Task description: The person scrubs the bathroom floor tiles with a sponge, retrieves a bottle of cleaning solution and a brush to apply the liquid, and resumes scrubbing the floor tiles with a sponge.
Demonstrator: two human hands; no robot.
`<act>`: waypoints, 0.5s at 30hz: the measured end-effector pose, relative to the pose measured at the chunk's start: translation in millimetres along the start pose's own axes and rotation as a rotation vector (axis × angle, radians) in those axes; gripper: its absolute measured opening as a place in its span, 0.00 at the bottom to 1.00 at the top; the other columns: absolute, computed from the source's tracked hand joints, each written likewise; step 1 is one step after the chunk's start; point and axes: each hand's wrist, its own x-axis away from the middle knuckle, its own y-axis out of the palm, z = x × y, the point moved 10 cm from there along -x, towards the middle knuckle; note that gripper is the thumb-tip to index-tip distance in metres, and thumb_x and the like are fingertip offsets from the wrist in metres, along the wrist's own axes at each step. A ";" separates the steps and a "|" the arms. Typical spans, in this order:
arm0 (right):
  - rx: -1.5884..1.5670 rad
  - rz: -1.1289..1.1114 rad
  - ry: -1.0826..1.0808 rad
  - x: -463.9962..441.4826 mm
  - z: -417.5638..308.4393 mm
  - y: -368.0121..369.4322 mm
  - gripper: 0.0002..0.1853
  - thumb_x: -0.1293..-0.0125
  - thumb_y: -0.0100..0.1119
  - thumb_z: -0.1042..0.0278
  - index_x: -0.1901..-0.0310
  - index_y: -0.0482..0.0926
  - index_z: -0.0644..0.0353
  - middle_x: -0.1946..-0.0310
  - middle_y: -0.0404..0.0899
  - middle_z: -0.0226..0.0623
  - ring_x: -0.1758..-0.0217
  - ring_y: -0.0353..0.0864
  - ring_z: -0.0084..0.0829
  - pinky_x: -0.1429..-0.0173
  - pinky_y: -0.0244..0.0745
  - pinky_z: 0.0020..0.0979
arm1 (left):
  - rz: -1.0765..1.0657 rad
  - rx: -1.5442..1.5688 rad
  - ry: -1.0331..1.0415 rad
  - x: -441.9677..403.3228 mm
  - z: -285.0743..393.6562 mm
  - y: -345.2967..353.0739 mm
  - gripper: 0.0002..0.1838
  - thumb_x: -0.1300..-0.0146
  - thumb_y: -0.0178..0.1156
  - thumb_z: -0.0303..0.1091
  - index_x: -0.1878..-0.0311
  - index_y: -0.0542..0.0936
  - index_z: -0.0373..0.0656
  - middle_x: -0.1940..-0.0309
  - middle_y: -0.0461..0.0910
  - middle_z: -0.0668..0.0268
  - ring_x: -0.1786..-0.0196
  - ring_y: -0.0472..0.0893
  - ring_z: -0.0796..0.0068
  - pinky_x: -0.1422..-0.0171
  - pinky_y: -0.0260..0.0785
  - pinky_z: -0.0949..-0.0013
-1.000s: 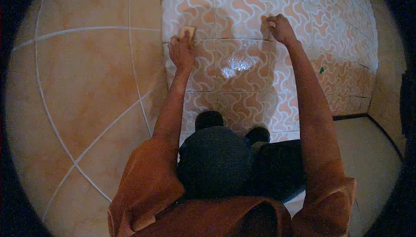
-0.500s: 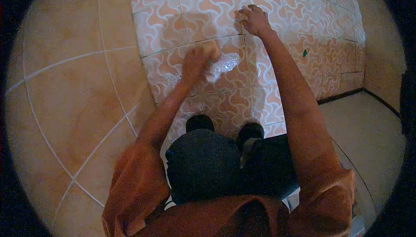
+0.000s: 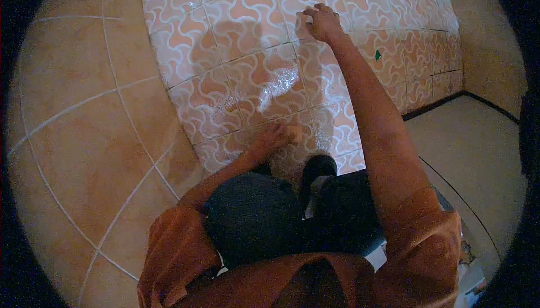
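My left hand (image 3: 273,138) is closed around a pale orange sponge (image 3: 294,134), held down at the patterned tiles (image 3: 247,43) just in front of my feet. Blur softens its fingers. Wet, sudsy shine (image 3: 280,83) lies on the tiles beyond that hand. Farther out, my right hand (image 3: 323,24) reaches over the same tiles with its fingers bent and apart; nothing shows in them. Whether its fingertips touch the surface I cannot tell.
Plain tan tiles (image 3: 67,100) with pale joints cover the left side. A small green scrap (image 3: 378,55) lies on the patterned tiles at the right. My dark shoe (image 3: 319,167) stands near the sponge. A dark edge strip (image 3: 433,105) borders a smooth grey surface (image 3: 455,133).
My left hand has drawn the sponge back toward my feet, away from the sudsy patch. My right hand keeps nearly the same place. The view has shifted a little.
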 end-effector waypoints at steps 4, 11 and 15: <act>0.012 0.023 0.018 -4.8 -11.1 -14.3 0.21 0.48 0.55 0.59 0.49 0.71 0.44 0.44 0.64 0.43 0.43 0.65 0.46 0.43 0.63 0.49 | 0.147 0.615 -0.486 -54.9 -134.2 9.9 0.15 0.43 0.52 0.36 0.52 0.71 0.45 0.62 0.72 0.55 0.57 0.70 0.54 0.49 0.61 0.53; -0.027 0.139 0.035 0.5 12.2 -23.7 0.21 0.51 0.58 0.58 0.52 0.74 0.42 0.47 0.67 0.41 0.43 0.66 0.41 0.44 0.62 0.50 | 0.207 -0.290 -0.410 -112.7 -164.5 -96.9 0.24 0.48 0.59 0.44 0.50 0.71 0.43 0.61 0.72 0.51 0.56 0.71 0.53 0.51 0.63 0.53; -0.068 0.119 0.150 17.6 63.7 -22.0 0.22 0.53 0.59 0.59 0.51 0.75 0.42 0.47 0.67 0.43 0.43 0.65 0.44 0.43 0.62 0.50 | 0.296 0.315 -0.280 -69.8 -58.6 8.6 0.15 0.41 0.51 0.39 0.54 0.73 0.41 0.59 0.73 0.56 0.54 0.71 0.55 0.49 0.63 0.55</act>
